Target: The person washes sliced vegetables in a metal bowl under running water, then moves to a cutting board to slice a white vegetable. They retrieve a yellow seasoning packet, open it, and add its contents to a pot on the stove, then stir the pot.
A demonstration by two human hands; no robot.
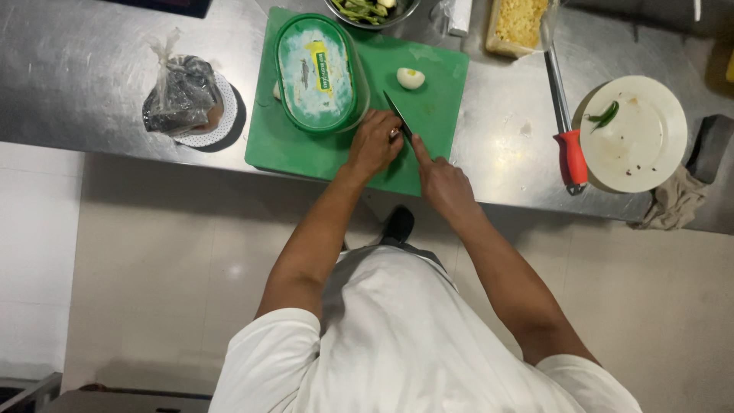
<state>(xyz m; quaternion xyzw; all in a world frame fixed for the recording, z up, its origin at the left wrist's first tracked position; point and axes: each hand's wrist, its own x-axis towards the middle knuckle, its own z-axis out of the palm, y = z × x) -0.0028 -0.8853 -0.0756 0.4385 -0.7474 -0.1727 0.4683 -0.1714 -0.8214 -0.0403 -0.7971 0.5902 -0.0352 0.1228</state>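
Hands meet at the middle of the frame, over the near edge of a green cutting board (306, 149) that lies on a steel counter (76, 76). Your right hand (442, 183) is clenched around the handle of a knife (398, 116), index finger stretched along its spine, and the dark blade points up and to the left across the board. Your left hand (375, 144) sits just left of the blade, fingers curled down on something on the board; what lies under them is hidden, so you cannot tell what it grips.

Just above your left hand, on the board, lies an oval plastic tub (317, 73) with a green rim and a pale lid. To its right, toward the board's upper right corner, rests a halved boiled egg (410, 78), well apart from the knife.

At upper left of the frame, a knotted plastic bag (182, 95) with dark contents sits on a small white disc. Right of the board lies a long tool with a red handle (572, 157), and beside it a white plate (646, 141) holding a green chilli (604, 116). A crumpled cloth (673, 203) hangs at the counter's edge below the plate. A bowl of cut greens (371, 9) and a tray of yellow crumbs (518, 23) touch the top edge.
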